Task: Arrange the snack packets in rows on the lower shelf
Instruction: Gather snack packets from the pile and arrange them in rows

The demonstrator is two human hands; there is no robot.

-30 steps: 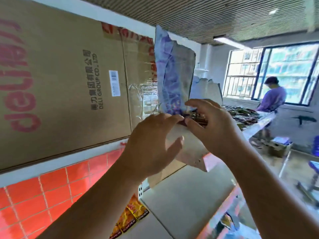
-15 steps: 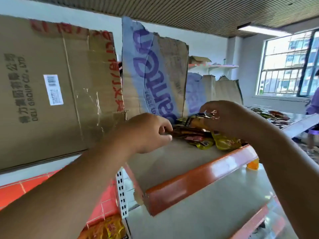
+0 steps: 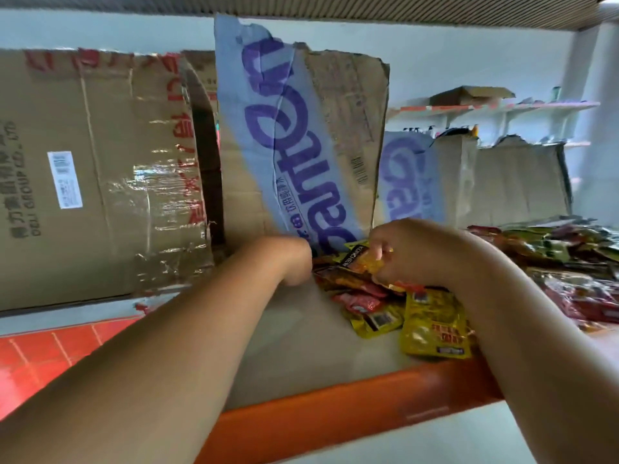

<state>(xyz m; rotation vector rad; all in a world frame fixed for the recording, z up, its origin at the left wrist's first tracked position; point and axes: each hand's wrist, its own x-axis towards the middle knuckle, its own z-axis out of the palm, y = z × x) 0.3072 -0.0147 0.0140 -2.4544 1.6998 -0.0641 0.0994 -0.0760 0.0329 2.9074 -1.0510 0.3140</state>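
Two bare hands reach over the orange front lip of a pale grey shelf board (image 3: 301, 356). The right hand (image 3: 415, 252) has its fingers curled round the top of a small orange foil snack packet with a black strip (image 3: 363, 261). It pinches the packet just above a loose heap of red, brown and yellow snack packets (image 3: 365, 303), which lies toward the back edge of the shelf, right of its middle. The frontmost of that heap, a flat yellow packet with red print (image 3: 433, 326), lies near the front lip, against the right forearm.

The left hand (image 3: 291, 259) sits knuckles-up at the heap's left edge with its fingers folded away from the camera (only the back of the fist shows). I cannot tell whether it is clenched on nothing or holding a packet edge, though it seems to touch the nearest brown packet.

Along the back edge stands a torn brown cardboard sheet with a blue band and purple lettering (image 3: 294, 145), upright, just behind both hands. Left of it is a large brown cardboard box with red print and clear tape (image 3: 100, 179). Farther right along the shelf lies a second spread of dark red and green packets (image 3: 569, 262), apart from the heap. Below the front lip a strip of another pale shelf (image 3: 435, 440) shows.
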